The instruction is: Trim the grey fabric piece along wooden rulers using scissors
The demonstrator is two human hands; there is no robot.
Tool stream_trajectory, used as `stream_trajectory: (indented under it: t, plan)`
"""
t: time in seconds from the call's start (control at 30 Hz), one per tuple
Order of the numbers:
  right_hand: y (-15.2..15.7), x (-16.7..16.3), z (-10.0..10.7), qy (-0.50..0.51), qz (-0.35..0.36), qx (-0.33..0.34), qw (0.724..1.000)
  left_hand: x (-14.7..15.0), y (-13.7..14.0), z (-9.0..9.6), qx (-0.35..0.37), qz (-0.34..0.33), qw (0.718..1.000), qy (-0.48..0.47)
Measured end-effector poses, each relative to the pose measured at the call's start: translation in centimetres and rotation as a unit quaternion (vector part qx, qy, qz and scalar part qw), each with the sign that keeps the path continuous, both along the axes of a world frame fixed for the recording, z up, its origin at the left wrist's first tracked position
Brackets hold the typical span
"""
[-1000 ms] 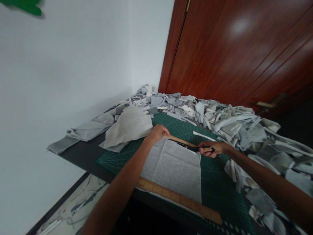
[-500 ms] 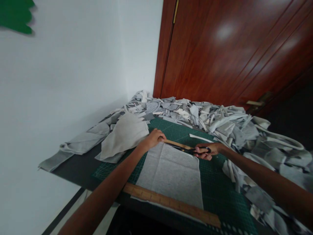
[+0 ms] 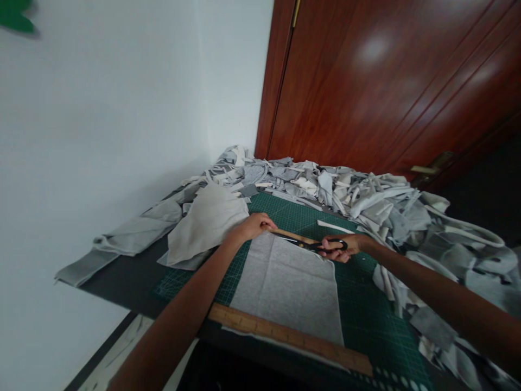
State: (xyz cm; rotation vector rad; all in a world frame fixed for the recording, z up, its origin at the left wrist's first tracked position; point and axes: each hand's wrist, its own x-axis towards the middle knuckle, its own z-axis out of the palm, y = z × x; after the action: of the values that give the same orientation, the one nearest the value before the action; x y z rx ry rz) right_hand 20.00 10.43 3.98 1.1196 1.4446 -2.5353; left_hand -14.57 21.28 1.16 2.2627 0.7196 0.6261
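Note:
A piece of light grey fabric (image 3: 291,293) lies on the green cutting mat (image 3: 366,320) in front of me. My right hand (image 3: 337,248) is wrapped round the black handles of a pair of scissors (image 3: 307,245). The blades lie along the far edge of the fabric and point left. At the fabric's far left corner, my left hand (image 3: 260,222) is closed in a pinch on the edge, close to the blade tips. A narrow tan strip (image 3: 299,236) runs just beyond the blades, between the two hands. Whether it is wood or cloth I cannot tell.
A wooden ruler (image 3: 293,338) lies across the fabric's near edge. Cream fabric pieces (image 3: 207,225) are stacked at the left. Heaped grey and white scraps (image 3: 325,187) line the back and right, before a wooden door (image 3: 366,98). A thin white strip (image 3: 336,226) lies beyond my right hand.
My right hand and the scissors have shifted slightly left along the fabric's far edge, bringing the blades nearer my left hand. My left hand keeps its pinch. The camera view has moved a little.

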Motion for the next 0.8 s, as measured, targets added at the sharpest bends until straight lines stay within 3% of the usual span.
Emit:
stream_trajectory:
  t: [0.67,0.8]
  plan:
    - [-0.59,-0.47,-0.16,-0.036,-0.009,0.064,0.997,-0.38,0.13,0.49,-0.002,-0.009,1.000,0.010]
    - [-0.34,-0.57,-0.09,-0.020,-0.003,0.033,0.999,-0.68,0.26,0.58,-0.002,-0.003,1.000,0.007]
